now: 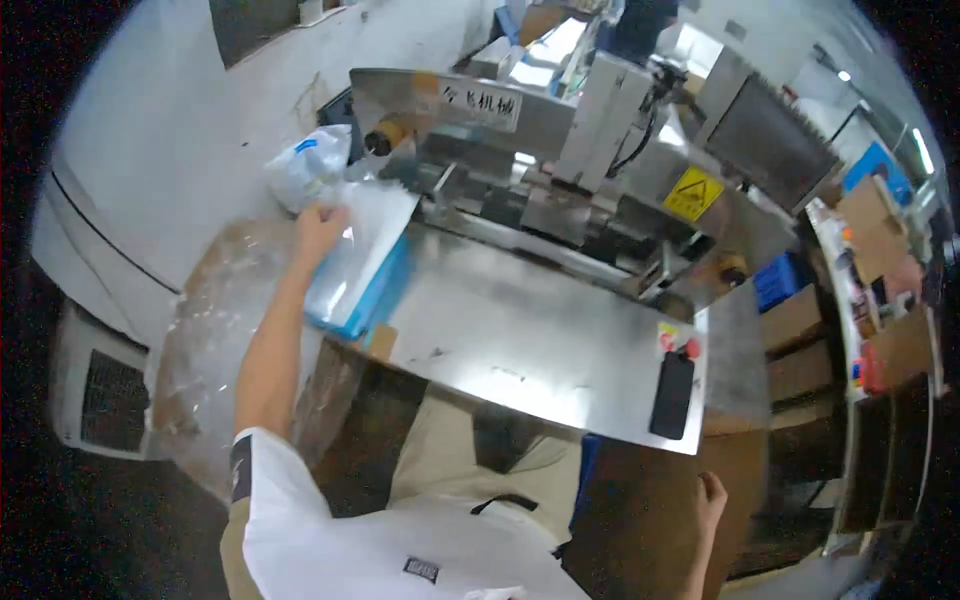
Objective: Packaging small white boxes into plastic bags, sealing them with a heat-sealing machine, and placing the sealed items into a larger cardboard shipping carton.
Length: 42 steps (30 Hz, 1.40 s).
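My left hand is at the upper end of a stack of clear plastic bags, its fingers pinched on the plastic. The bags lie on a blue pad or stack at the left end of a metal worktable. Just beyond that hand sits a bulging clear plastic bag with a blue mark. My right hand hangs off the front right edge of the table, fingers loosely curled and apart, with nothing visible in it. A black phone lies on the table's right end, nearest to that hand.
A metal machine with an upright column spans the table's back. A red button sits beside the phone. A large clear plastic sheet bulges at the left by a white wall. Shelves with cardboard boxes and a blue bin stand right.
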{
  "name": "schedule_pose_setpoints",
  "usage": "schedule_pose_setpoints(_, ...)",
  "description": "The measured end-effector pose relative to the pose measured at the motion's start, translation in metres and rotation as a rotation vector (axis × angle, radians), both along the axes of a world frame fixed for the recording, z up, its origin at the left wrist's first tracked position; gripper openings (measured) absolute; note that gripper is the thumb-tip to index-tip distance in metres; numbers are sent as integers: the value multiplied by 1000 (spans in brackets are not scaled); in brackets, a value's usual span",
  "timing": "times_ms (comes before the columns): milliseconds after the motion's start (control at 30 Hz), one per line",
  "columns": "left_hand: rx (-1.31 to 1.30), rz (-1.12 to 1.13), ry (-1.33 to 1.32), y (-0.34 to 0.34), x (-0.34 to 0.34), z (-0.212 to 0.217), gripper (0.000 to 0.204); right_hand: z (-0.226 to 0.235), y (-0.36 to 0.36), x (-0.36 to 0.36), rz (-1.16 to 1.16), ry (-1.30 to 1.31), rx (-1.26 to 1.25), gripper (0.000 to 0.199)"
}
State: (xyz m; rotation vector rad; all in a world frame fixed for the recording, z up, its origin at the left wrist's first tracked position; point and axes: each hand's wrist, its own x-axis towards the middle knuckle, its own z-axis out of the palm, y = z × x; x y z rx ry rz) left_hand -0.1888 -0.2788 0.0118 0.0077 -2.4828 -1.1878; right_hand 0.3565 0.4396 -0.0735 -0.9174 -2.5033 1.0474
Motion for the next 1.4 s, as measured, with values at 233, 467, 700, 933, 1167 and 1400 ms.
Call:
schedule_pose_setpoints(233, -254, 139, 461, 45, 41, 56, 29, 87, -74, -84, -22, 257, 12, 37)
schedule_pose_setpoints(467, -282, -759, 239, 180, 205, 103, 19, 219, -292, -228, 581, 647, 415, 45)
schedule_pose_setpoints(700, 195, -875, -140, 206, 267, 102, 17, 188, -281, -227, 842, 214, 10, 11)
schedule_pose_setpoints(933, 321, -691, -843, 207, 274, 38, 24, 179, -283, -216, 858, 725, 393, 21)
schedule_pose_setpoints(1167, -81, -1061, 139, 240, 271, 83, 36, 155, -273, -209, 1004, 358, 405, 15)
schedule_pose_setpoints(1400, -682, -1182, -244, 227, 240, 66, 27, 155, -246, -206, 1133, 73, 268, 10)
